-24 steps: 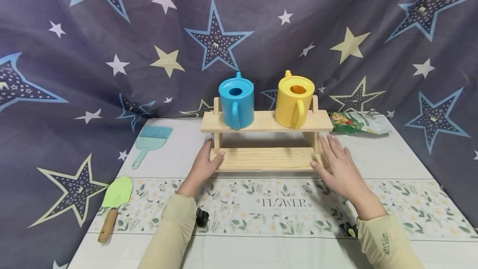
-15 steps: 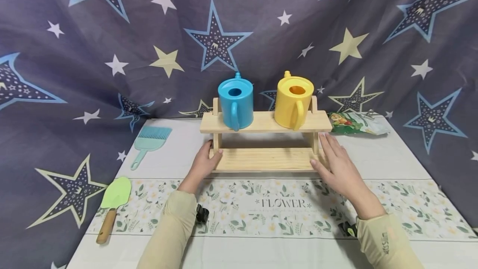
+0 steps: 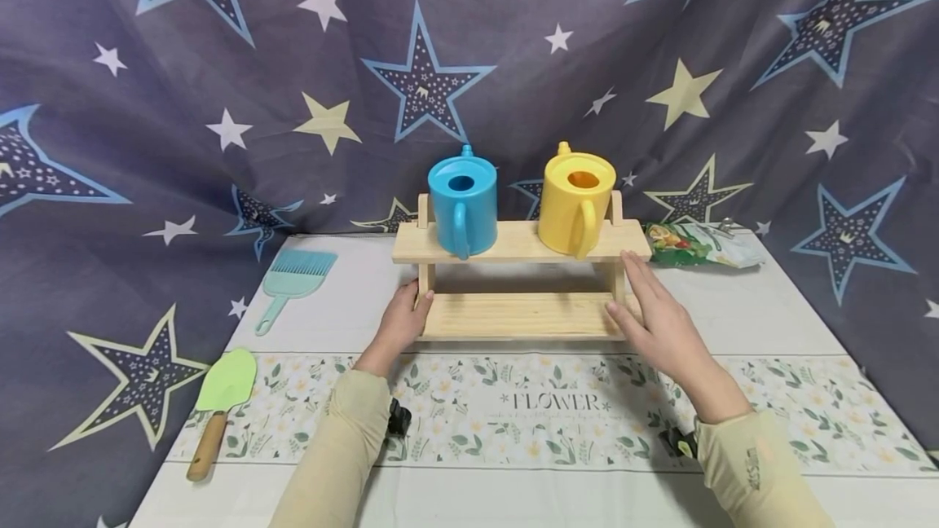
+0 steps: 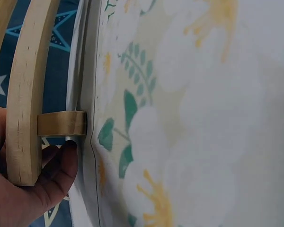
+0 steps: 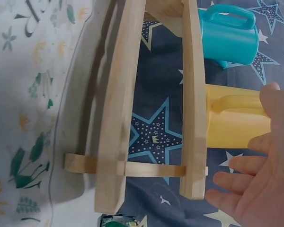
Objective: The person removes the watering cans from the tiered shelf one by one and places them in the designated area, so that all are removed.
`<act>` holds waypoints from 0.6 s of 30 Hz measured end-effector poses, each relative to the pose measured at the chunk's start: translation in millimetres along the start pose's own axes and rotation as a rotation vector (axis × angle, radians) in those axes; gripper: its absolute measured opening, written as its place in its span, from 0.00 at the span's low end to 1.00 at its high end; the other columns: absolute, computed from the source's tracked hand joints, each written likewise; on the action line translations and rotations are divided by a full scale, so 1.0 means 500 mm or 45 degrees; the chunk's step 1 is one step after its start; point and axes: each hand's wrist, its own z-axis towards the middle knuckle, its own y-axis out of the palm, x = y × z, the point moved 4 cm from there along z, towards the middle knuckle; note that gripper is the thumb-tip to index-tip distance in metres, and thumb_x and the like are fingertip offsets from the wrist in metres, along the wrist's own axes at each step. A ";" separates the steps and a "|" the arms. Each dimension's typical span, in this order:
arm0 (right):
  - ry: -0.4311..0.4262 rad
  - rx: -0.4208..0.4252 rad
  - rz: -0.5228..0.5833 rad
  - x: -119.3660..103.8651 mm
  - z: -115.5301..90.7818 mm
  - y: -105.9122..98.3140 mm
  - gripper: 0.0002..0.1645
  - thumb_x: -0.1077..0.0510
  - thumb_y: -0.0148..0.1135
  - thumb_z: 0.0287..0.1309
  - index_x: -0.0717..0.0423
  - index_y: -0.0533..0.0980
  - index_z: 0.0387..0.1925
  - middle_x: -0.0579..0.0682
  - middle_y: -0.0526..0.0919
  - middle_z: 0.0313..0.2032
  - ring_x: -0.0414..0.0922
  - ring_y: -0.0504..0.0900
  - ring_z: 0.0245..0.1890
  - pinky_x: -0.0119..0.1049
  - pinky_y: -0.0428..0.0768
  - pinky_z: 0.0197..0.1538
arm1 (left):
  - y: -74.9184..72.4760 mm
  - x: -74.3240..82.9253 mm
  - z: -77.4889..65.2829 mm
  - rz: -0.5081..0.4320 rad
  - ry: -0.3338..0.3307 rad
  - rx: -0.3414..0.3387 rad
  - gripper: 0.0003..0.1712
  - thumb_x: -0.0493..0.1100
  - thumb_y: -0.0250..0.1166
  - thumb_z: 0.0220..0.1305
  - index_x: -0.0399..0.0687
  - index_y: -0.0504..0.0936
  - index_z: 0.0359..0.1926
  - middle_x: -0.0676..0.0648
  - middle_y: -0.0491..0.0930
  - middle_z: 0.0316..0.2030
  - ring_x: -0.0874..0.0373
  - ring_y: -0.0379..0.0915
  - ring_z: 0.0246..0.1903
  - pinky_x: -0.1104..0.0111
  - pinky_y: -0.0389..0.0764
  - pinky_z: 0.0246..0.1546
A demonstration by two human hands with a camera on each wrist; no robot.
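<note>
Across the top of the frame hangs the starry curtain (image 3: 513,96), with the pale table (image 3: 513,491) below it. At the centre the wooden shelf (image 3: 517,316) stands on the table; on its upper board sit the blue can (image 3: 473,218), upright at left, and the yellow can (image 3: 565,214), upright at right. Left of centre, our left hand (image 3: 399,323) has its fingers curled round the shelf's end, low down. Right of centre, our right hand (image 3: 663,336) is spread beside the other end, fingers fairly straight, closed round nothing; we cannot tell whether it touches the wood. We judge it wise to match both holds, stay level and go gently, since the cans could slide or tip.
</note>
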 end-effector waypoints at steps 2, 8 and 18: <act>-0.009 0.010 0.020 -0.003 0.005 -0.003 0.44 0.50 0.56 0.70 0.55 0.46 0.77 0.61 0.51 0.74 0.62 0.53 0.72 0.63 0.57 0.67 | 0.001 0.000 0.000 0.012 -0.008 0.010 0.28 0.47 0.49 0.77 0.36 0.62 0.70 0.32 0.66 0.63 0.39 0.64 0.62 0.47 0.63 0.65; -0.032 0.063 0.099 -0.014 0.019 -0.010 0.42 0.49 0.56 0.70 0.56 0.50 0.76 0.63 0.56 0.72 0.64 0.57 0.70 0.62 0.58 0.67 | 0.003 -0.006 0.000 0.055 -0.020 0.025 0.29 0.48 0.49 0.77 0.39 0.61 0.71 0.33 0.65 0.64 0.39 0.62 0.64 0.47 0.62 0.65; 0.022 0.109 0.305 -0.024 0.041 -0.017 0.39 0.51 0.56 0.70 0.54 0.52 0.76 0.65 0.64 0.68 0.65 0.68 0.63 0.61 0.71 0.57 | 0.007 -0.009 -0.001 0.095 -0.002 0.051 0.29 0.47 0.50 0.76 0.39 0.62 0.71 0.34 0.70 0.57 0.40 0.69 0.57 0.46 0.69 0.59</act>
